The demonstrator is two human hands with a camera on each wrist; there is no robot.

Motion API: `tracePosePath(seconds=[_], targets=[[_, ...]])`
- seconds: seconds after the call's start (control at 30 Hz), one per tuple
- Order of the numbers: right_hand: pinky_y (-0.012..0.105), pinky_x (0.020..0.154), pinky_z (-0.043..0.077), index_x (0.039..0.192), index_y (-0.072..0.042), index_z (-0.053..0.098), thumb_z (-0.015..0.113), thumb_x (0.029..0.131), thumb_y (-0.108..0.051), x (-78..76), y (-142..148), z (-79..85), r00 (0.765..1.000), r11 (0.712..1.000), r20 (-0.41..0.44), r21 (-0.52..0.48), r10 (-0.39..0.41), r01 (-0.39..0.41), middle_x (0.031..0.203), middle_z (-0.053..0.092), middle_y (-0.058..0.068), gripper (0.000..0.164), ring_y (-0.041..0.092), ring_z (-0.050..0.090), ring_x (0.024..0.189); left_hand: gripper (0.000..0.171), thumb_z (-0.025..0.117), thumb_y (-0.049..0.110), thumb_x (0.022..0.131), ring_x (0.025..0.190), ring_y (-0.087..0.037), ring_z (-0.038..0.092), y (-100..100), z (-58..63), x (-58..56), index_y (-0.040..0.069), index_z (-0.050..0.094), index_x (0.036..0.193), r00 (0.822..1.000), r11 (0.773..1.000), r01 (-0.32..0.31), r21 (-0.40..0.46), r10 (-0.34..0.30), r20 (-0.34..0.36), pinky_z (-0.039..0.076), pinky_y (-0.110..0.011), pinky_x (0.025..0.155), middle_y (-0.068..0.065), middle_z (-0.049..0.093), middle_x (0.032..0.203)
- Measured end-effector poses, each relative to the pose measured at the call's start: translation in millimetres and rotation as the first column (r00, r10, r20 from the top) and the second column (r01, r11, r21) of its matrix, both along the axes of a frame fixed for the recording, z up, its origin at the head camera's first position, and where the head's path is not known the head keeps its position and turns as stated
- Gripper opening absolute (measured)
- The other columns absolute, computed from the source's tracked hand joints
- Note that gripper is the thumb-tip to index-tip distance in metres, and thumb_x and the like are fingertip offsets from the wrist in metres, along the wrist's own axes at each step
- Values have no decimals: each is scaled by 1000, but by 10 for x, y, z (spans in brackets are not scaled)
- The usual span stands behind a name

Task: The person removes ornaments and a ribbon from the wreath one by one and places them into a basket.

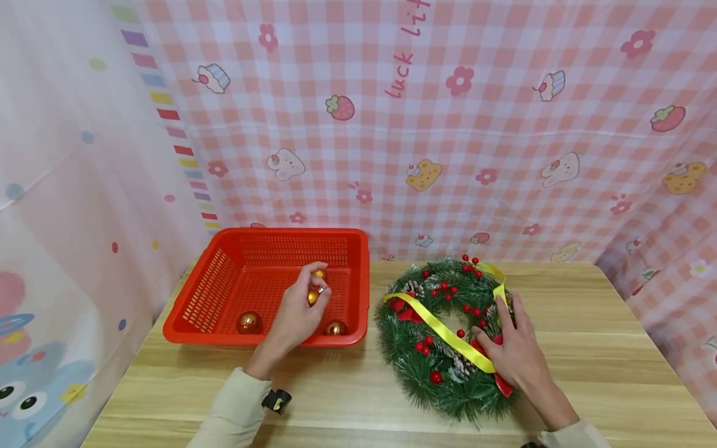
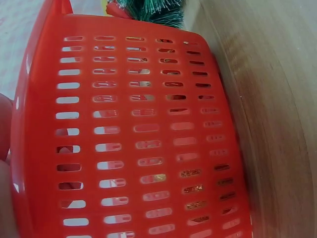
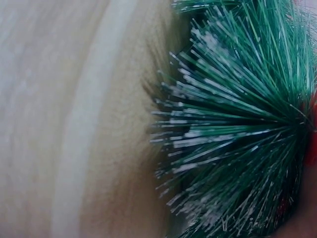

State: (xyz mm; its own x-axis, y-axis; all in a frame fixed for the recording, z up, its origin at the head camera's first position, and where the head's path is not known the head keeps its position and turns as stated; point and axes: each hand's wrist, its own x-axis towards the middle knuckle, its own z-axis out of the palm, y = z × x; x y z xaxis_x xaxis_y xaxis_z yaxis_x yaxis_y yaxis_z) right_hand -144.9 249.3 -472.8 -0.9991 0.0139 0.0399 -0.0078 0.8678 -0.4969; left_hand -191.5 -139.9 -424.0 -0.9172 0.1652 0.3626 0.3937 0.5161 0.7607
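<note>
Over the red plastic basket [image 1: 193, 311], my left hand [image 1: 297, 314] pinches a gold Christmas ball [image 1: 312, 297] between thumb and fingers. Another gold ball [image 1: 320, 274] is just behind that hand, while copper-gold balls lie in the basket at its front left [image 1: 249, 322] and front right [image 1: 336, 328]. My right hand [image 1: 518, 354] grips the right side of a green Christmas wreath [image 1: 414, 373], thumb toward its centre hole. A yellow ribbon [image 1: 442, 330] crosses the wreath, which carries red berries, bows and pinecones. Needles of the wreath [image 3: 237, 129] fill the right wrist view.
Both the basket and the wreath rest on a wood-grain table [image 1: 594, 348]. The basket's slotted wall [image 2: 148, 124] fills most of the left wrist view. A pink checked curtain [image 1: 392, 155] hangs behind the table, and a white patterned curtain [image 1: 67, 186] hangs at the left.
</note>
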Motion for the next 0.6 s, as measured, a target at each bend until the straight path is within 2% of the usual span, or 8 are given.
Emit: tracePosePath(seconds=[0.33,0.6], targets=[[73,104,25,159,-4,7,50,98,-55,10,2,2,1000,1000,2,-2,-3,3,163,-10,24,90,54,6,144,41,60,6,97,71,-15,53,7,-17,-11,15,47,135,998,1000,7,-30,-5,56,45,-26,63,0,60,94],[74,103,25,159,-5,6,50,98,-55,-2,-1,4,1000,1000,4,-3,-5,5,164,-13,21,90,55,7,144,42,60,6,97,71,-16,53,-7,-22,-16,14,46,135,998,999,7,-38,-4,68,46,-26,63,-1,60,94]])
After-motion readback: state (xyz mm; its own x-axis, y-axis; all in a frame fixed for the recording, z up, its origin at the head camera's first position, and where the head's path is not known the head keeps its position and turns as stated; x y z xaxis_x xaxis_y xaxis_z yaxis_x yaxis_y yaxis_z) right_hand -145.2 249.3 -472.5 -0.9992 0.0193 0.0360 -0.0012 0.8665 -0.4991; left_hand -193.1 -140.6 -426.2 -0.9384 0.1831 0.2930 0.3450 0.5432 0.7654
